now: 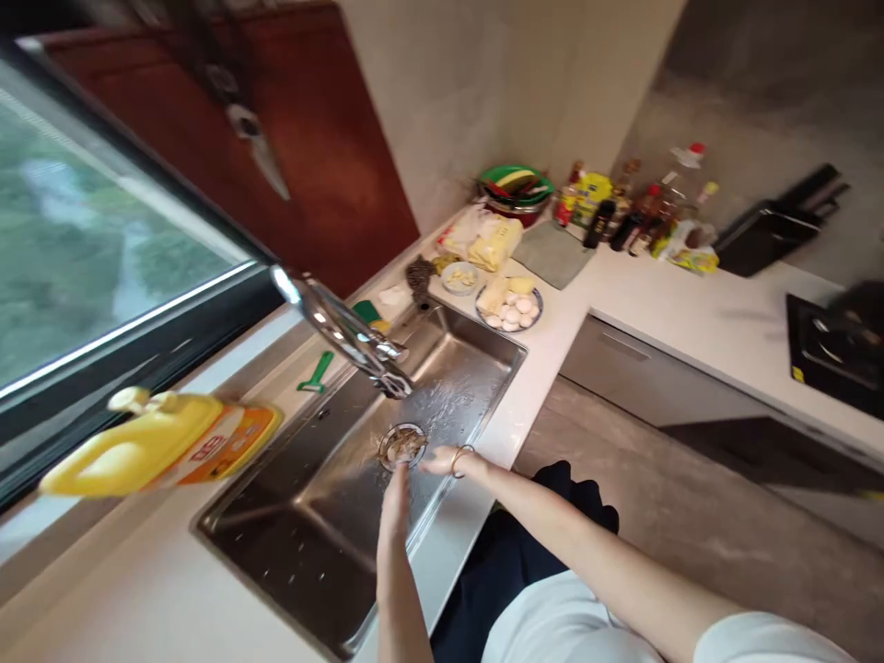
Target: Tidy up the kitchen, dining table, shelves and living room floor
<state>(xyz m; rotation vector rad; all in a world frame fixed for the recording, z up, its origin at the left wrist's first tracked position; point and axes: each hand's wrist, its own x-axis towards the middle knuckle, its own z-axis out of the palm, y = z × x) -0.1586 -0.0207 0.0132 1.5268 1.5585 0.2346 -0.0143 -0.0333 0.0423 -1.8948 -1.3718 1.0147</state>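
Both my hands are low in the steel sink [331,516], close to the round drain strainer [381,451]. Brownish peel-like scraps [404,446] lie in the strainer. My left hand [396,493] reaches toward the strainer's near edge; its fingers are blurred and partly hidden, so their grip cannot be made out. My right hand [446,459], with a bracelet at the wrist, comes in from the right with its fingers stretched toward the strainer. Nothing shows in it. Above the strainer hangs the chrome faucet [345,336], and the basin around it is wet.
A yellow oil jug [166,442] and a green peeler [318,372] lie left of the sink. Beyond it are a plate of eggs and pale peeled pieces [511,306], a small bowl [460,277], bags [494,238] and bottles [632,221]. The stove [839,341] is at right.
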